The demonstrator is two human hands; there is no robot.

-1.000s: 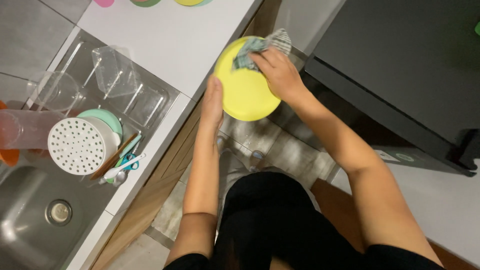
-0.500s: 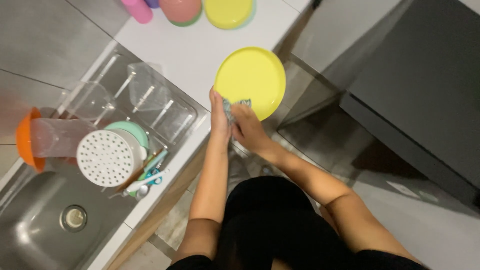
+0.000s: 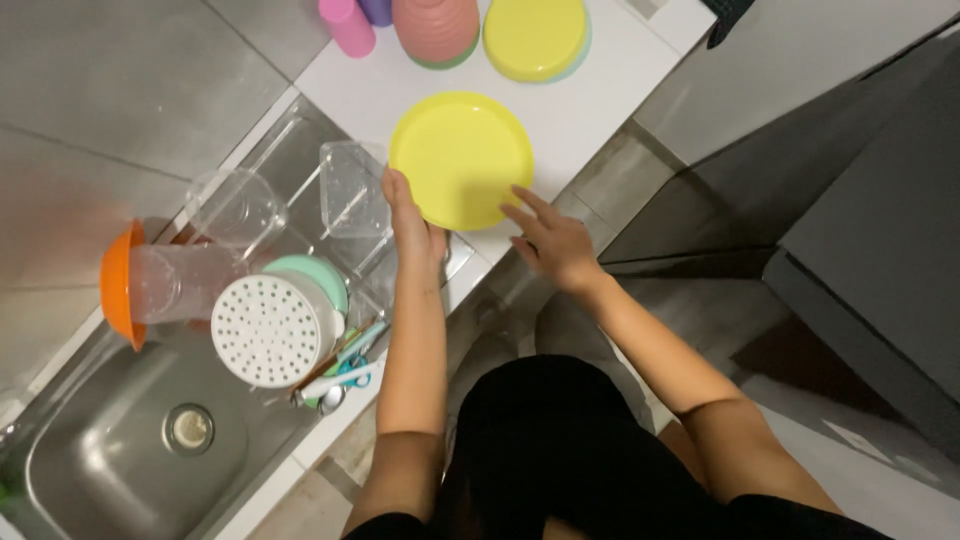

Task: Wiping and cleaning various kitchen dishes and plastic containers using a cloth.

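Note:
A round yellow plate (image 3: 460,155) lies flat on the white counter (image 3: 590,110), its near rim at the counter's edge. My left hand (image 3: 410,222) lies flat against the plate's left rim, fingers straight and pointing away from me. My right hand (image 3: 550,240) hovers at the plate's lower right rim with fingers spread, the fingertips just at the edge. Neither hand has a cloth in it.
Farther back on the counter stand a stack of plates with a yellow one on top (image 3: 535,35), stacked pink cups (image 3: 435,25) and a pink tumbler (image 3: 348,25). Left of the plate, a drying rack holds clear containers (image 3: 350,190), an orange-lidded pitcher (image 3: 150,285), a white perforated lid (image 3: 265,330) and utensils (image 3: 340,365). The steel sink (image 3: 130,450) is lower left.
The yellow plate went from being held and wiped with a cloth to lying flat on the counter. The cloth is out of sight, and my right hand has opened beside the plate.

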